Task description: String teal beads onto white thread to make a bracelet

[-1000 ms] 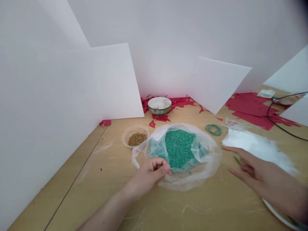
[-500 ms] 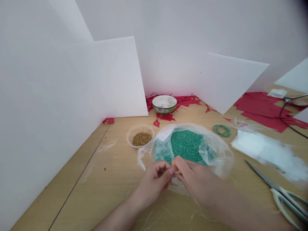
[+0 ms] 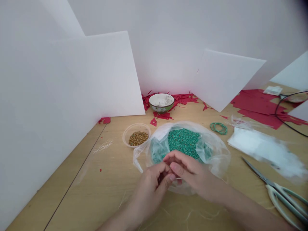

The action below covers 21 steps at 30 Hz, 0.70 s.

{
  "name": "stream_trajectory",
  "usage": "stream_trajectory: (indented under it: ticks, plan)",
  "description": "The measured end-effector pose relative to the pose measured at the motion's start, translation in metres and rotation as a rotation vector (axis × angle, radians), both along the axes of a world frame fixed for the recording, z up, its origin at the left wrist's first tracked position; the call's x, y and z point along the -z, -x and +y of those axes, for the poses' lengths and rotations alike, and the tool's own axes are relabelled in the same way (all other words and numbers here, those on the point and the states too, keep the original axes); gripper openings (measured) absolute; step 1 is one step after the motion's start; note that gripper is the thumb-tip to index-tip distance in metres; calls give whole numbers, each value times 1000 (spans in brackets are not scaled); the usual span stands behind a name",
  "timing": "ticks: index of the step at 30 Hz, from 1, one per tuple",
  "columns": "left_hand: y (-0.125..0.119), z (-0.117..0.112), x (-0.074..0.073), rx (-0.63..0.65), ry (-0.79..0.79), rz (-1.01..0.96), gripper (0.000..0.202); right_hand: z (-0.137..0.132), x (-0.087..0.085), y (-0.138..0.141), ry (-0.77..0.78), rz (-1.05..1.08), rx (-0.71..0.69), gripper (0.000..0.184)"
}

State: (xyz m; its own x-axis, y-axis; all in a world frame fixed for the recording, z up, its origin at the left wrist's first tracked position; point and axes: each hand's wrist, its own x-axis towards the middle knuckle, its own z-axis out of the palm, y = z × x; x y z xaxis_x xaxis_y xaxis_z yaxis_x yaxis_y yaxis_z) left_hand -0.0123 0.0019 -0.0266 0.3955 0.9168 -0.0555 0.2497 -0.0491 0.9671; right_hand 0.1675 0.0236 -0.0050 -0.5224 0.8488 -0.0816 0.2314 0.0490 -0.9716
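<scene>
My left hand (image 3: 154,181) and my right hand (image 3: 190,171) meet fingertip to fingertip at the near edge of a clear plastic bag (image 3: 216,154) that lies open on the wooden table (image 3: 96,179). Both hands are pinched shut on something thin and tiny; I cannot make out what. A heap of small green beads (image 3: 184,141) fills the bag just beyond my fingers. A small clear cup of brown-gold beads (image 3: 137,137) stands to the left of the bag.
A bowl (image 3: 161,102) sits at the back among red paper scraps (image 3: 255,106). Green rubber bands (image 3: 218,127), a white plastic sheet (image 3: 264,149) and scissors (image 3: 281,191) lie to the right. White boards (image 3: 72,83) wall in the left and back. Thin fibres lie near the front.
My right hand came in from the right, off the white sheet, and met my left hand at the bag's near edge. Both hands now pinch together. The scissors have come into view.
</scene>
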Motion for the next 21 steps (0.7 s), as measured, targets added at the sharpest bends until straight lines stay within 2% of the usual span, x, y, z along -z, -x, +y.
stream_trajectory:
  ticks: [5, 8, 16, 21]
  plan:
    - [2, -1, 2, -4, 23, 86, 32, 1, -2, -2, -160, -215, 45, 14]
    - [6, 3, 2, -16, 47, 70, 32, 5, -7, -7, -231, -263, 68, 16]
    - [8, 2, -1, -62, 18, 21, 31, 0, -8, -5, -39, -221, 53, 21]
    - [3, 2, -2, -169, 86, -138, 34, -5, -3, 2, 123, -104, 43, 29]
